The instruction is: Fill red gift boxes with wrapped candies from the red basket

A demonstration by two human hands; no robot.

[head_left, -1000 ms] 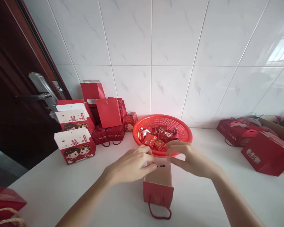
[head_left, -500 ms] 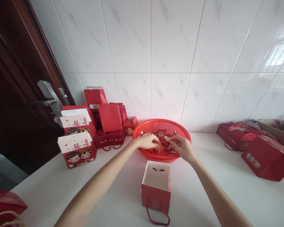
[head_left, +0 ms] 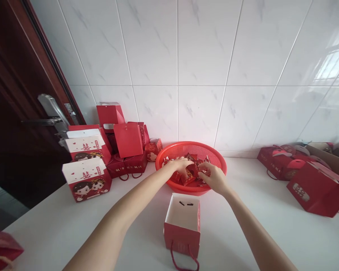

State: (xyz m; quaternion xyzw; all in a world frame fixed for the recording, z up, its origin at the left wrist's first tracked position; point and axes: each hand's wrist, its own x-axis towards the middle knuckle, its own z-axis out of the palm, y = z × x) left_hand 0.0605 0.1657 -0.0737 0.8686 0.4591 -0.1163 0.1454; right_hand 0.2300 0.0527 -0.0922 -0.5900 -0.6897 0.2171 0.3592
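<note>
A red plastic basket (head_left: 196,145) stands against the tiled wall with red-wrapped packets (head_left: 190,177) inside. My left hand (head_left: 183,165) is over the packets at the left, fingers apart and pointing right. At the right side of the basket, my right hand (head_left: 214,176) has its thumb and fingers apart beside the packets. Nothing shows held in either hand. In front of the basket, nearer me, an open red box (head_left: 182,235) with a white inside and a dark red cord handle shows two small black marks on its inner wall.
Red and white gift boxes (head_left: 87,180) are grouped at the left, by a door with a metal handle (head_left: 52,109). More red boxes (head_left: 318,189) stand at the right. A red bag (head_left: 2,246) lies at the lower left edge.
The view has shifted slightly, moving most things a little left in the picture. My left hand's fingers have spread and reach further over the packets; my right hand's fingers have parted too.
</note>
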